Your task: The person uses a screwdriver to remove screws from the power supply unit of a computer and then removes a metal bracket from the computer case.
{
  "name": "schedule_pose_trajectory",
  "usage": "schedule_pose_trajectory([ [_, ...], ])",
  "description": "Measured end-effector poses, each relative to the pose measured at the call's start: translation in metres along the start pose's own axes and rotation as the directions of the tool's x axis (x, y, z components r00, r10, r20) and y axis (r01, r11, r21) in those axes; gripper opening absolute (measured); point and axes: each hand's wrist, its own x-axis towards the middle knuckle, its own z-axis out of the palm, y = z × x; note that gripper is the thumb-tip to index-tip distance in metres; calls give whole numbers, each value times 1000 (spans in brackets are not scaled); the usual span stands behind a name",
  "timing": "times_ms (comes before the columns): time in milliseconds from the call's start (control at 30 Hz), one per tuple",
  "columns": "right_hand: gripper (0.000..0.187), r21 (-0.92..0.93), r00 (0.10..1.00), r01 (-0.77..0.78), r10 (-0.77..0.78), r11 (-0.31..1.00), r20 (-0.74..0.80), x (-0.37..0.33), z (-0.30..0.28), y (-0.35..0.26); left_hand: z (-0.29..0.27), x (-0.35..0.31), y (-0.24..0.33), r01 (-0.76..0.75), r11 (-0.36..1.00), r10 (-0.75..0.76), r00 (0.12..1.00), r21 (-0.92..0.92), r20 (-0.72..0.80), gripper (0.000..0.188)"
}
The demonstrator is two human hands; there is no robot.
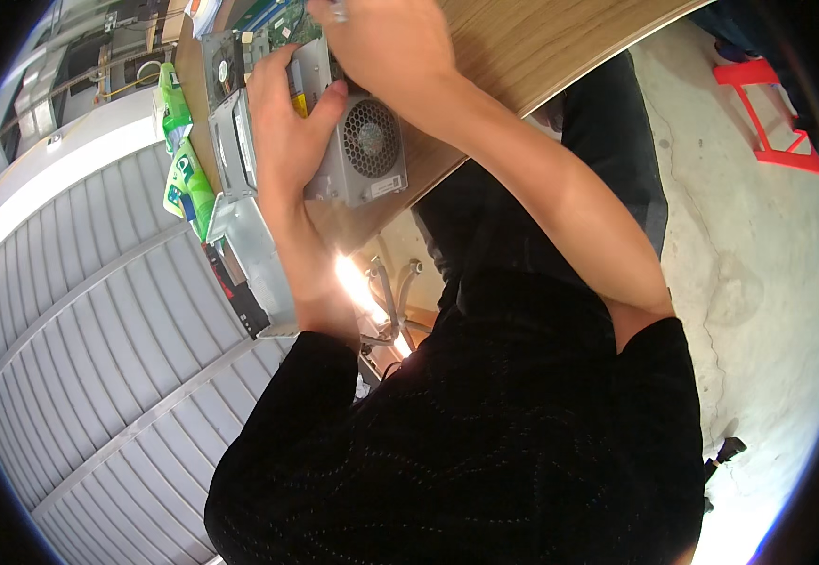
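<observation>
A grey metal computer case [343, 184] lies on the wooden table, its round honeycomb fan grille [372, 139] facing me. My left hand [287, 127] grips the case from the left, thumb over the metal edge and fingers bent on the far side. Beyond it a green circuit board [289, 26] shows inside the open case. Over the case's far right part is my right hand [390, 47], its fingers curled and a ring on one of them. The upper picture edge cuts off its fingertips, so what they pinch is hidden.
Green packets [188, 179] lie along the table's left edge, beside a grey metal panel [249, 245]. The wooden table [541, 42] extends to the far right. A bright lamp [357, 282] glares near my left forearm. A red stool [767, 118] stands on the floor at right.
</observation>
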Motion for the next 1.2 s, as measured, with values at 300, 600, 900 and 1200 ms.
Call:
schedule_pose_trajectory([
  [300,12,189,956,-291,292,938,20,-162,-42,-22,4,-2,-4,-131,991,131,991,-16,-26,49],
  [600,11,68,948,-316,317,946,-5,-179,-6,-15,4,-5,-6,-101,995,101,994,-11,-27,48],
  [900,10,-62,963,-192,176,979,-205,-144,-46,-18,10,-5,-8,-85,996,85,996,-8,-27,55],
  [1200,15,582,758,-618,596,529,264,-84,-81,-41,-3,-1,-3,-78,989,72,996,-122,-52,53],
])
